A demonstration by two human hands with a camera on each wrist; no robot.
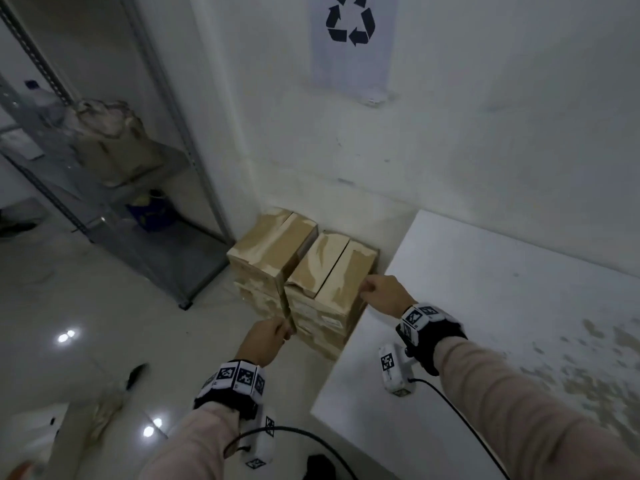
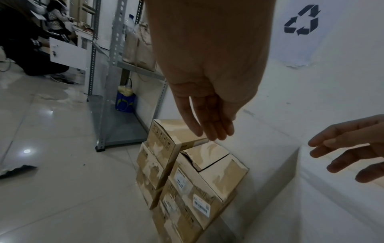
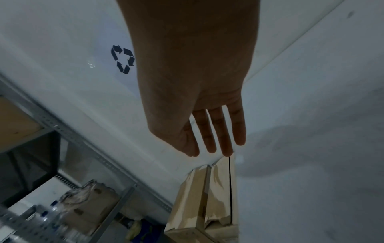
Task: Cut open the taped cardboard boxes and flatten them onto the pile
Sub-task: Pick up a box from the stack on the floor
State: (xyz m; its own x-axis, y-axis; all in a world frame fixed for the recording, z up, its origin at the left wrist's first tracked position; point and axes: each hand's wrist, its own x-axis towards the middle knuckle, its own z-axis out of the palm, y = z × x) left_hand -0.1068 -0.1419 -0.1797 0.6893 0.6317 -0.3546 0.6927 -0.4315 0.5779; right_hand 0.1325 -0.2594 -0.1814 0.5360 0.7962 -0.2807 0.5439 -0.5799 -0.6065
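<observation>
Above the stacked boxes [image 2: 199, 174], wrist views alone show both hands' fingers straight, empty.

Head view downward over both hands; wrist views along fingers, all sharing stacked boxes [image 1: 301, 271].

A black recycling sign [image 1: 350, 22] is on paper on the wall above the boxes [image 1: 332, 271]. The box stickers [image 2: 201, 205] are too small to read.

Two stacks of boxes [image 1: 304, 271] stand just beyond the fingertips [image 2: 216, 133], shelving [image 1: 114, 188] to their left, table [image 1: 502, 306] right.
</observation>
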